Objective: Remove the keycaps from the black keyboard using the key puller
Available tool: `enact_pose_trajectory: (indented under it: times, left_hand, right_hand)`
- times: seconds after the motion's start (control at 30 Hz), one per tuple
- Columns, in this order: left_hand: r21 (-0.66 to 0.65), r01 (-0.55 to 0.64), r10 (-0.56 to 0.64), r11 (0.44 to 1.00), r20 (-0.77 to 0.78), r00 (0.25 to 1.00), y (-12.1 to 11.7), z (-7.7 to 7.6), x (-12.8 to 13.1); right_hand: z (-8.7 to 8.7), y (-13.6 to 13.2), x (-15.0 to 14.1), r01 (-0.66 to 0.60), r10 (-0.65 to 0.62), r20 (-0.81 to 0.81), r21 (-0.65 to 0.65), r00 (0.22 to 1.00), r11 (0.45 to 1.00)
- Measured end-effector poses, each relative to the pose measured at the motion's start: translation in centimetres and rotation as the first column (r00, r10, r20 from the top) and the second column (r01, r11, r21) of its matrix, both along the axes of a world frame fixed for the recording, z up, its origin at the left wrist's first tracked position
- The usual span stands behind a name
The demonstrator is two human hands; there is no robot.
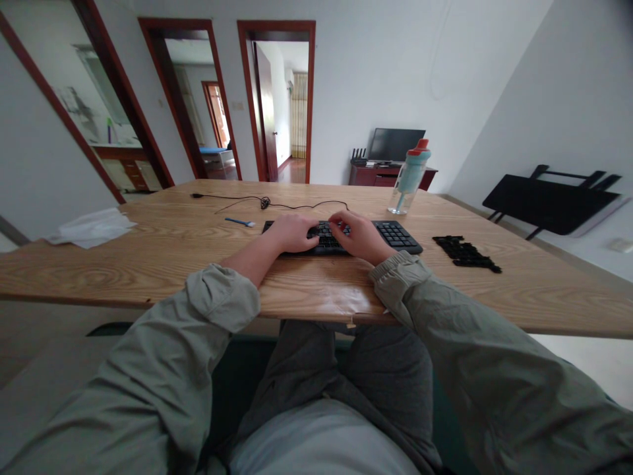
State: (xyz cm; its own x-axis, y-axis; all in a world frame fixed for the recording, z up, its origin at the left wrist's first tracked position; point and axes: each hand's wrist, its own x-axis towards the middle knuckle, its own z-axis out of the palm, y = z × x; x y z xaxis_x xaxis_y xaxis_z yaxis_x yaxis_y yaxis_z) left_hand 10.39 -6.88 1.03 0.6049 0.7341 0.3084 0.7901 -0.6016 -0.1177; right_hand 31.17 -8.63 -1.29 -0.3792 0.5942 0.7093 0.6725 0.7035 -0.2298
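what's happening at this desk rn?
A seated person has both bare hands on a black keyboard: the left hand lies over its left part, and the right hand is over the middle with fingers bent. Small black pieces, seemingly loose keycaps, lie in a cluster to the right. A blue brush and a thin black cable lie beyond the keyboard to the left, and a clear water bottle stands behind it to the right.

room in a home, white walls [376, 66], red-brown door frames [312, 99] opening onto further rooms, long patterned curtain [299, 115], flat screen [397, 144] on a low dark red cabinet [363, 175], wood-grain table [198, 254]
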Motion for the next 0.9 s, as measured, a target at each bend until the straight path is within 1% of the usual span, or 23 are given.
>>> enact_pose_trajectory:
  times: [0.13,0.4,0.57,0.67,0.73,0.8,0.83,0.87,0.9]
  left_hand:
    - [0.012,-0.005,0.005,1.0,-0.008,1.0,0.2,-0.1,0.1]
    - [0.031,-0.074,0.073,0.997,0.018,0.997,0.3,0.1,-0.3]
    - [0.042,-0.064,0.062,0.997,0.051,0.997,0.5,0.1,-0.6]
    - [0.019,-0.06,0.057,0.998,0.125,0.991,0.8,0.1,-1.0]
    - [0.0,-0.049,0.047,0.999,0.232,0.972,1.2,0.1,-1.2]
    - [-0.027,-0.008,0.018,1.0,0.404,0.915,1.6,0.0,-1.2]
    - [-0.06,0.024,0.011,0.998,0.515,0.857,1.8,0.1,-1.1]
    - [-0.116,0.068,0.021,0.991,0.631,0.776,1.9,0.1,-0.8]
    - [-0.19,0.13,0.055,0.973,0.739,0.672,2.0,0.2,-0.5]
  right_hand:
    - [0.1,-0.1,0.0,-0.016,0.016,-0.009,0.006,1.0,1.0]
    - [0.2,-0.3,-0.1,-0.048,0.048,0.014,0.013,0.999,0.999]
    - [0.0,-0.3,0.0,-0.06,0.06,-0.003,-0.002,0.998,0.998]
    - [-0.2,0.0,0.3,-0.042,0.042,-0.065,-0.006,0.997,0.999]
    - [-0.4,0.1,0.4,-0.032,0.032,-0.073,0.007,0.997,0.999]
    - [-0.4,0.1,0.3,-0.024,0.026,-0.041,0.037,0.999,0.999]
    - [-0.4,0.1,0.2,-0.022,0.023,-0.014,0.06,1.0,0.998]
    - [-0.4,0.1,0.0,-0.019,0.018,0.017,0.088,1.0,0.996]
    - [-0.4,0.0,-0.2,-0.018,0.012,0.054,0.118,0.998,0.993]
